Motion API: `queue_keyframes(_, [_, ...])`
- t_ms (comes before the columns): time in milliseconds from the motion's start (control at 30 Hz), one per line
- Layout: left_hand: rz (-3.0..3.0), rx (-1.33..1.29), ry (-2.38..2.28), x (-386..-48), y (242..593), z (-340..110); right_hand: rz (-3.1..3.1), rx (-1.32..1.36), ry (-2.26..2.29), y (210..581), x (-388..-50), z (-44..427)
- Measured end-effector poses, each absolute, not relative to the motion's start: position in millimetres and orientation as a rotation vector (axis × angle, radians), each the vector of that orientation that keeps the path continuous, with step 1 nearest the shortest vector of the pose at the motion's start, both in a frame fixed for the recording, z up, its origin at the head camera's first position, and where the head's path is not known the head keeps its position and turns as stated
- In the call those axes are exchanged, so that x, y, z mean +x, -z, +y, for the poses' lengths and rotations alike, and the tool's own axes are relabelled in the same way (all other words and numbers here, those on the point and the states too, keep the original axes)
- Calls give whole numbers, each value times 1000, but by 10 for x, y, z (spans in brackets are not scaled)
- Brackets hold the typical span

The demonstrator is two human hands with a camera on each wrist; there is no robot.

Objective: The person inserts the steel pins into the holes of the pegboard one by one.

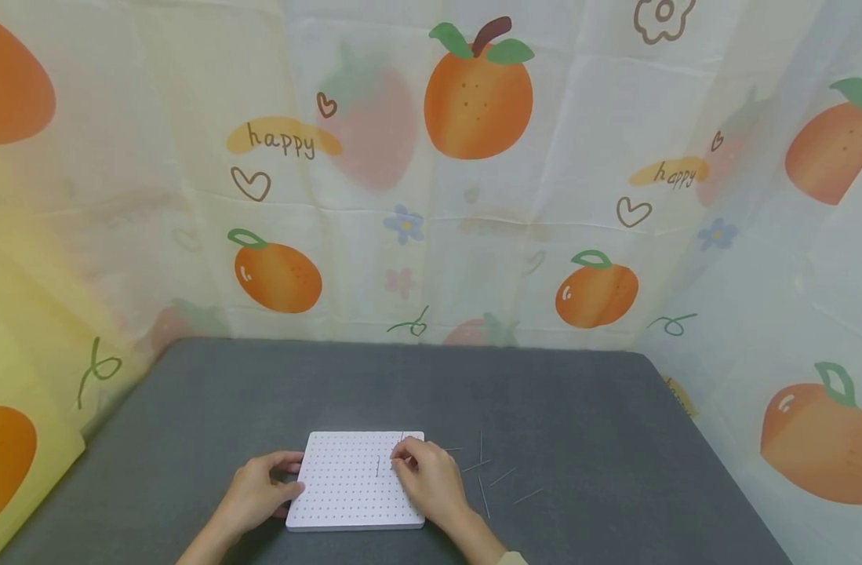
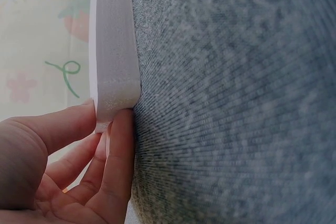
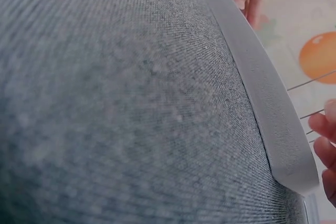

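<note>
A white board (image 1: 353, 502) with a grid of small holes lies flat on the table. My left hand (image 1: 257, 490) grips its left edge; in the left wrist view the thumb is on top and the fingers are against the side of the board (image 2: 118, 35). Over the upper right part of the board, my right hand (image 1: 431, 479) pinches a thin metal pin, mostly hidden by the fingertips. Another thin pin (image 1: 377, 467) stands upright left of that hand. The right wrist view shows several pins (image 3: 312, 80) rising from the board (image 3: 262, 93), beside my right hand (image 3: 328, 150).
Several loose thin pins (image 1: 483, 497) lie scattered on the dark grey table (image 1: 614, 471), right of the board. A printed curtain (image 1: 473, 196) with oranges and strawberries hangs behind the table and along its sides.
</note>
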State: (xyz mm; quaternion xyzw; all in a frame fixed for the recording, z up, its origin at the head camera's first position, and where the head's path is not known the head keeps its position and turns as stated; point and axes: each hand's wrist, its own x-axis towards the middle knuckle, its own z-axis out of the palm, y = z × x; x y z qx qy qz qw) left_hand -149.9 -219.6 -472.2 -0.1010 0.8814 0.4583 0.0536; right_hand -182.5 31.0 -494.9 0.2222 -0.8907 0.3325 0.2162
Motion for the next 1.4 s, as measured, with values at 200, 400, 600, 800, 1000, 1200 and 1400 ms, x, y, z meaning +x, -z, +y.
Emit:
queue_keyframes(200, [2682, -293, -1383, -1506, 4735, -2201, -2458, 615, -899, 4959, -1824, 303])
queue_keyframes(400, [2686, -299, -1363, -1515, 4744, -2205, -2435, 629, -868, 4969, -1830, 302])
queue_keyframes(600, [2700, -307, -1340, -1517, 4741, -2198, -2437, 656, -850, 4983, -1832, 319])
queue_keyframes(800, [2713, -298, -1327, -1512, 4743, -2198, -2457, 667, -902, 4981, -1833, 361])
queue_keyframes(1000, [2719, -298, -1333, -1506, 4748, -2203, -2505, 683, -1015, 4936, -1824, 454])
queue_keyframes(1200, [2705, -305, -1372, -1500, 4748, -2197, -2543, 727, -1041, 4857, -1819, 613])
queue_keyframes(1400, [2700, -310, -1406, -1491, 4746, -2194, -2559, 815, -1056, 4775, -1846, 807])
